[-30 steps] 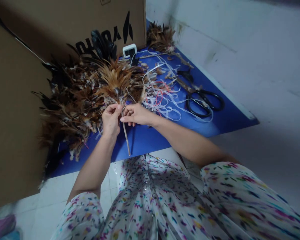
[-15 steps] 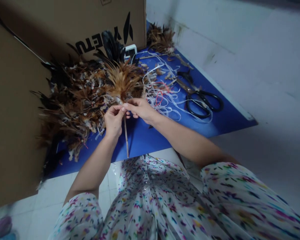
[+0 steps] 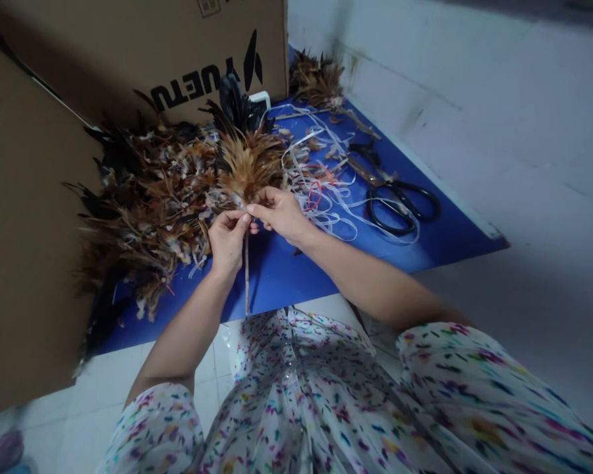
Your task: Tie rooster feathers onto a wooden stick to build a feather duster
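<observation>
A thin stick (image 3: 247,273) points down toward the table's front edge, with a brown feather bunch (image 3: 247,161) at its upper end and black feathers (image 3: 234,108) above that. My left hand (image 3: 227,238) pinches the stick just below the feathers. My right hand (image 3: 281,214) is closed at the same spot, thumb and finger pressed on the base of the feather bunch. The fingertips of both hands meet there and partly hide the join. Left of them lies a big pile of brown and black feathers (image 3: 153,191).
Black-handled scissors (image 3: 393,201) lie on the blue table (image 3: 296,280) at the right, among tangled white ribbon (image 3: 333,197). A smaller feather bundle (image 3: 317,78) sits at the back corner by the wall. Cardboard boxes (image 3: 103,59) stand behind and left.
The stick's lower end has swung slightly left, and the feather top has tilted a little to the right. Both hands keep their grip at nearly the same place.
</observation>
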Demonstrator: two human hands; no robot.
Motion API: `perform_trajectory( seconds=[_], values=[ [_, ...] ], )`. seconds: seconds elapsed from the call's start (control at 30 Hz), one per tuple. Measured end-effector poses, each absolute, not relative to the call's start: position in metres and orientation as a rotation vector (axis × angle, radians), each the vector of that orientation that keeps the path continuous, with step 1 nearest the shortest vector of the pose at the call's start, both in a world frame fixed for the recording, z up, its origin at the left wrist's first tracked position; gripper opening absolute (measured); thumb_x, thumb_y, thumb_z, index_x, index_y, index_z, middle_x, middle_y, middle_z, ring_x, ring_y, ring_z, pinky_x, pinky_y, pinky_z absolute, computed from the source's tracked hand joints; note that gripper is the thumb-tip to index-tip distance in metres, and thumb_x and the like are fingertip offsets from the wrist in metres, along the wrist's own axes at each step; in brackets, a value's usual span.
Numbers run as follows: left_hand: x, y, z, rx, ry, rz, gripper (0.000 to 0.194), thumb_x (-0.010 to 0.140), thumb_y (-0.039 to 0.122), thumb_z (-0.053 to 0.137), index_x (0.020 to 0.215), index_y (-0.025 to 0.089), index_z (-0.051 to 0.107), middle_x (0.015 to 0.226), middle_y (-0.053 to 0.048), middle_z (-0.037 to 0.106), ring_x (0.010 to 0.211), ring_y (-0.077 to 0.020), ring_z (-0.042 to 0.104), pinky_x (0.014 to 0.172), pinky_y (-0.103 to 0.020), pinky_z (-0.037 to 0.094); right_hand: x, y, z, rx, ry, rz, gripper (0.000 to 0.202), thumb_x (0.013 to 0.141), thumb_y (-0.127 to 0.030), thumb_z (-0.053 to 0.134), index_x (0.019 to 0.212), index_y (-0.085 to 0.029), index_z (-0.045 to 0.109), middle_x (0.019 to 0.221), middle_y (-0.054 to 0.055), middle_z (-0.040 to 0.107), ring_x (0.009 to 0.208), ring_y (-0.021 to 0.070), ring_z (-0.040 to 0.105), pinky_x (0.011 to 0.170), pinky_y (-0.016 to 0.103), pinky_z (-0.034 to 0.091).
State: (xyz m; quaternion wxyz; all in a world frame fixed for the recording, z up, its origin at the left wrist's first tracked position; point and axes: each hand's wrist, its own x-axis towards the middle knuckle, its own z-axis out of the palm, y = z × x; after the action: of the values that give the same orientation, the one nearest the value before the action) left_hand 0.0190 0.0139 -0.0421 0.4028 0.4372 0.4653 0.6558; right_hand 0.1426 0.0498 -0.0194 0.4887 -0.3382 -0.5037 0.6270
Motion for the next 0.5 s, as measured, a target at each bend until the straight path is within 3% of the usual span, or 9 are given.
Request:
perform_trajectory(
  seconds=[0.5],
  values=[
    [0.0196,0.0141,-0.0416,1.115,1.170,1.679,0.045,0.057,0.043,0.091,0.079,0.016,0.062,0.064,0.002,0.066,0.055,-0.0122,0.065,0.057,-0.024,0.053,0.1450,0.0483,-0.0131,-0.867,-1.183,1.607,0.023,0.082,-0.004,0.067,0.071,-0.016,0.051,0.050,-0.008,0.053,0.038,0.0016,0.043,0.034,0.013,0.033]
  ],
)
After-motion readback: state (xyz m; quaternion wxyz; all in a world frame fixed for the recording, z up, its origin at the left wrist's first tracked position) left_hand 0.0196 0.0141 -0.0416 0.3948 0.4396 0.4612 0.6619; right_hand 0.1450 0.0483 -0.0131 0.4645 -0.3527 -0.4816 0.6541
